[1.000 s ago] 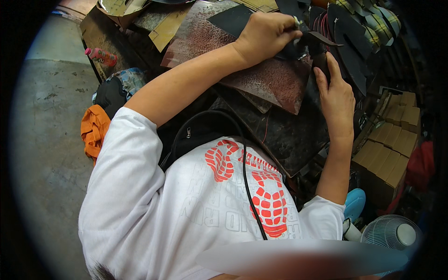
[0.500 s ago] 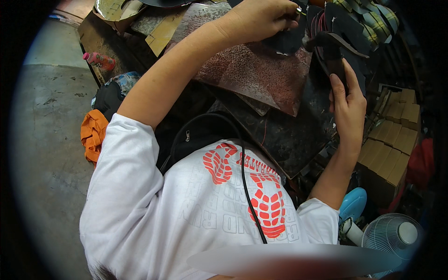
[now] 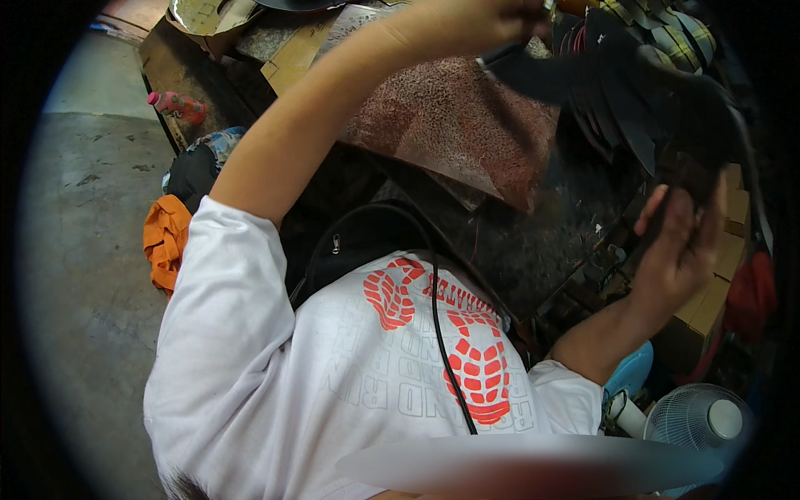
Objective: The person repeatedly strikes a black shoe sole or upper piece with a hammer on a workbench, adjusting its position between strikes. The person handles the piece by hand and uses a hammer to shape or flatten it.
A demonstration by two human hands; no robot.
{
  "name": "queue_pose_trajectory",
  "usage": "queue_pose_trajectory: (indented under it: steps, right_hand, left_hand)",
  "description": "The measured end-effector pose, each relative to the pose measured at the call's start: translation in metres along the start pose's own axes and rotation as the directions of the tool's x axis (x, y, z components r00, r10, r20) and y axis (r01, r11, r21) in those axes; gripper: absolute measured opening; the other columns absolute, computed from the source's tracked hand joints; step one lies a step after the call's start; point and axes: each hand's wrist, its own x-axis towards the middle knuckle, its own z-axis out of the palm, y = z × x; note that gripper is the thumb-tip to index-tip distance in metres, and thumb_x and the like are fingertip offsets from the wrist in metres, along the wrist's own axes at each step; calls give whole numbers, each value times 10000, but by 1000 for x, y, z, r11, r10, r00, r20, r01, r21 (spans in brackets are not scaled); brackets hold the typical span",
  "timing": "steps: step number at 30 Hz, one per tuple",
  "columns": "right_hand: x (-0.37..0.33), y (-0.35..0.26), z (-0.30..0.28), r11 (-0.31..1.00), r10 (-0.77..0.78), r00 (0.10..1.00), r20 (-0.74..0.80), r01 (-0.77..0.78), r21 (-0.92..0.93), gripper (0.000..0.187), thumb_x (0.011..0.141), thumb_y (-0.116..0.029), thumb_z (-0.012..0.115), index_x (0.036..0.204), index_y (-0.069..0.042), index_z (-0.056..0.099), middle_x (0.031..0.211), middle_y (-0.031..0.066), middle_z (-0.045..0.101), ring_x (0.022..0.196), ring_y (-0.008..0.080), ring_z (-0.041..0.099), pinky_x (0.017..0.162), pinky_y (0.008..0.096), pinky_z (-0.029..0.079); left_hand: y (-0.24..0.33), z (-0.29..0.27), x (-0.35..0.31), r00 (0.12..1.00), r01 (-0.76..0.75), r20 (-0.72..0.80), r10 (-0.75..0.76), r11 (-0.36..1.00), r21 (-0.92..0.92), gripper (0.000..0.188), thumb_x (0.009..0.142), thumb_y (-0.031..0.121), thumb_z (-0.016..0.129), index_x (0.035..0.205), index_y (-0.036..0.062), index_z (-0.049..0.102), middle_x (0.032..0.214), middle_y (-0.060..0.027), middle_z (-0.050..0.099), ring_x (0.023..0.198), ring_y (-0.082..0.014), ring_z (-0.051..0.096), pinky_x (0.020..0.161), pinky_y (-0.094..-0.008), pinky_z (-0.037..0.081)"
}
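Near the top edge, my left hand (image 3: 504,23) is closed, fingers pinched round a small thing with a shiny end that I cannot make out. Just below it lies a curved dark piece (image 3: 533,73), partly blurred. My right hand (image 3: 682,246), at the right, is wrapped round the handle of a hammer (image 3: 687,171). Motion smears the hammer, and its dark head is hard to tell from the things behind. Between the hands, on the table, several thin black sheets (image 3: 621,100) lie fanned out, some with reddish edges.
A worn reddish board (image 3: 458,133) lies on the dark table (image 3: 533,250). Plaid cloth (image 3: 687,42) sits at the back right. Cardboard boxes (image 3: 704,312) and a white fan (image 3: 696,425) stand at the right. A pink bottle (image 3: 179,108) and orange cloth (image 3: 167,233) are at the left.
My right hand has swung the hammer to the right and nearer to me, away from my left hand. My left hand has shifted slightly up and to the right.
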Motion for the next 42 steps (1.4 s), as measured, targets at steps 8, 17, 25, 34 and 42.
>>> queue_pose_trajectory:
  steps: [8,17,25,34,42]
  right_hand:
    - [22,47,57,940,241,927,287,-149,-307,472,981,-387,631,1407,-194,573,1113,156,730,985,300,718,842,386,534]
    - [36,63,90,906,225,899,377,-50,-421,487,976,-486,584,1410,-267,555,986,188,729,994,392,690,832,453,535]
    - [33,63,95,880,217,897,385,-10,-474,496,975,-468,589,1409,-230,551,1028,203,721,1002,401,687,847,452,539]
    - [34,62,85,922,337,858,388,-218,-320,474,1000,-452,564,1398,-195,554,1054,216,714,1030,423,671,847,454,532]
    - [19,56,87,845,247,876,414,14,-535,494,1006,-449,547,1432,-204,488,976,231,717,963,441,678,794,495,539]
  left_hand:
    - [-22,52,-37,988,126,-108,-106,971,204,186,869,112,721,1023,7,724,853,-160,725,822,-273,728,760,-333,559]
    - [-22,51,-47,952,243,-176,-252,967,-73,238,860,145,739,1066,28,712,871,-183,710,809,-313,711,738,-361,549]
    - [-26,59,-48,948,158,-292,-129,984,78,198,859,166,742,996,27,711,835,-170,697,770,-330,696,689,-375,539]
    - [-25,61,-49,925,224,-301,-232,973,-62,196,858,175,741,990,33,712,841,-177,693,778,-342,690,692,-389,535]
    - [-14,59,-46,919,142,-357,-164,986,-87,164,861,163,733,957,32,706,818,-167,694,750,-334,690,683,-390,538]
